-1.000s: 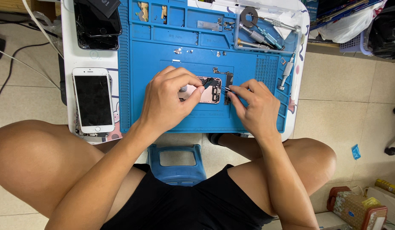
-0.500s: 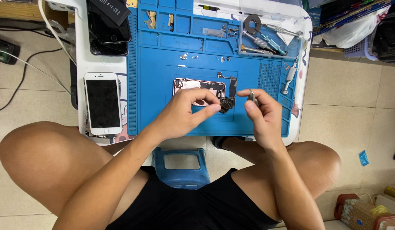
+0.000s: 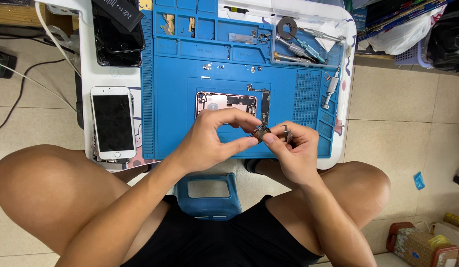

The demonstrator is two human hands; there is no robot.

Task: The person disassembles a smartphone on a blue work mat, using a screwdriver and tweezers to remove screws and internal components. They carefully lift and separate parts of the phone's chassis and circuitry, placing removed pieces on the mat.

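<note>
An opened pink phone housing (image 3: 224, 103) lies on the blue repair mat (image 3: 180, 84), with a dark circuit board strip (image 3: 264, 104) at its right end. My left hand (image 3: 214, 138) and my right hand (image 3: 294, 148) meet just in front of it, above the mat's near edge. Both pinch one small dark metal component (image 3: 260, 132) between thumb and fingertips. My right hand also holds thin metal tweezers (image 3: 287, 132) against its fingers.
A white phone (image 3: 112, 122) lies face up left of the mat. A cracked black phone and a battery (image 3: 118, 29) sit at the back left. Screwdrivers in a clear tray (image 3: 301, 42) are at the back right. A blue stool (image 3: 207, 195) stands between my knees.
Both hands lifted off the phone housing and drew toward me. They now hold a small component together in front of the housing, which lies uncovered.
</note>
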